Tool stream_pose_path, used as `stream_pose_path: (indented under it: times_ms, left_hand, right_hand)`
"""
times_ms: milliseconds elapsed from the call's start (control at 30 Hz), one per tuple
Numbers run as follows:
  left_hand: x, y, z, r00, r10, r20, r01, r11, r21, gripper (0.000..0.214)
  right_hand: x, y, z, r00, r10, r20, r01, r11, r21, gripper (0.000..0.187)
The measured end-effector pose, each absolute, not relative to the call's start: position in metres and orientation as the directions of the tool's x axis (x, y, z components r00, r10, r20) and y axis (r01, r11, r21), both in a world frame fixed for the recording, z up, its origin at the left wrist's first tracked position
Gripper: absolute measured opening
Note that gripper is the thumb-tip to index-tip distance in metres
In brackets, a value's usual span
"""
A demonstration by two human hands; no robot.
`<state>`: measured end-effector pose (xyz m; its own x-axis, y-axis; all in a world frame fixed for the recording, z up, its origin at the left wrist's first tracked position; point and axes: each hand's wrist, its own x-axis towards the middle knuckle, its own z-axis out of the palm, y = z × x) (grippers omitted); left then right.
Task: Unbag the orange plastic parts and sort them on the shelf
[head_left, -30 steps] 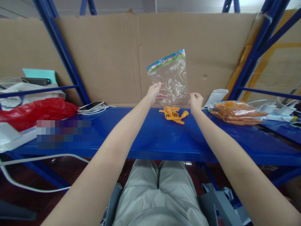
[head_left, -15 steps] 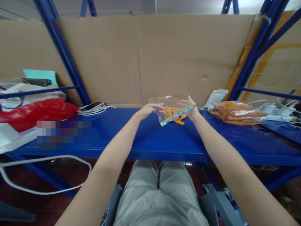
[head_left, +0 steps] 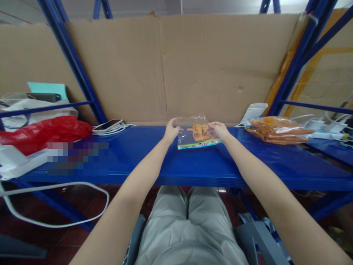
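Observation:
A clear plastic bag (head_left: 193, 139) with a colourful printed strip along its near edge lies flat over a small heap of orange balloons (head_left: 199, 132) on the blue shelf (head_left: 193, 165). My left hand (head_left: 171, 130) pinches the bag's left edge. My right hand (head_left: 217, 129) grips its right edge. Both hands rest low on the shelf, either side of the balloons, which show through the plastic.
A filled bag of orange balloons (head_left: 278, 129) and a white pouch (head_left: 253, 111) lie to the right. A phone with a white cable (head_left: 109, 126), a red bag (head_left: 41, 132) and white items sit at the left. Cardboard (head_left: 193, 66) backs the shelf.
The bag was held upright above the balloons; both hands tipped it forward and brought it down, and it now lies flat over the balloons with the printed strip toward me.

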<state>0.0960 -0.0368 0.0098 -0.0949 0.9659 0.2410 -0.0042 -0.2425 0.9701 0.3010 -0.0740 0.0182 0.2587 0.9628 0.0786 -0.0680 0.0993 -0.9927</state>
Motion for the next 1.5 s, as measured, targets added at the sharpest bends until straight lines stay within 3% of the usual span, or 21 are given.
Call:
stream_pose_path:
  times_ms: [100, 233, 333, 467, 700, 867, 1033, 1500]
  left_hand:
    - [0.094, -0.035, 0.011, -0.187, 0.973, 0.138, -0.121, -0.163, 0.979, 0.074]
    - [0.09, -0.036, 0.014, -0.149, 0.988, 0.026, -0.198, -0.056, 0.979, 0.062]
    - [0.089, -0.038, 0.014, -0.139, 0.99, 0.038, -0.185, -0.064, 0.981, 0.049]
    - [0.088, -0.035, 0.014, -0.168, 0.985, 0.044, -0.15, -0.069, 0.986, 0.047]
    - [0.088, -0.036, 0.013, -0.11, 0.992, 0.064, -0.105, -0.076, 0.992, 0.042]
    - [0.091, -0.042, 0.015, -0.059, 0.996, 0.06, -0.089, -0.065, 0.994, 0.042]
    - [0.092, -0.045, 0.015, -0.023, 0.998, 0.055, -0.021, -0.056, 0.998, 0.007]
    - [0.09, -0.042, 0.014, -0.05, 0.995, 0.086, -0.052, -0.089, 0.995, 0.018]
  right_hand:
    - [0.3, -0.074, 0.018, 0.271, 0.959, 0.081, -0.111, 0.115, -0.987, 0.024]
    - [0.296, -0.076, 0.017, 0.296, 0.953, 0.072, -0.171, 0.127, -0.977, 0.023]
    - [0.294, -0.078, 0.018, 0.344, 0.936, 0.069, -0.205, 0.147, -0.968, 0.023]
    - [0.292, -0.08, 0.02, 0.394, 0.916, 0.076, -0.2, 0.166, -0.966, 0.027]
    - [0.295, -0.077, 0.019, 0.311, 0.95, 0.014, -0.218, 0.086, -0.972, 0.013]
    - [0.295, -0.075, 0.016, 0.289, 0.957, 0.006, -0.175, 0.059, -0.983, 0.017]
    - [0.291, -0.08, 0.017, 0.305, 0.952, 0.033, -0.156, 0.084, -0.984, 0.024]
    - [0.291, -0.076, 0.014, 0.344, 0.925, 0.161, -0.082, 0.2, -0.976, 0.029]
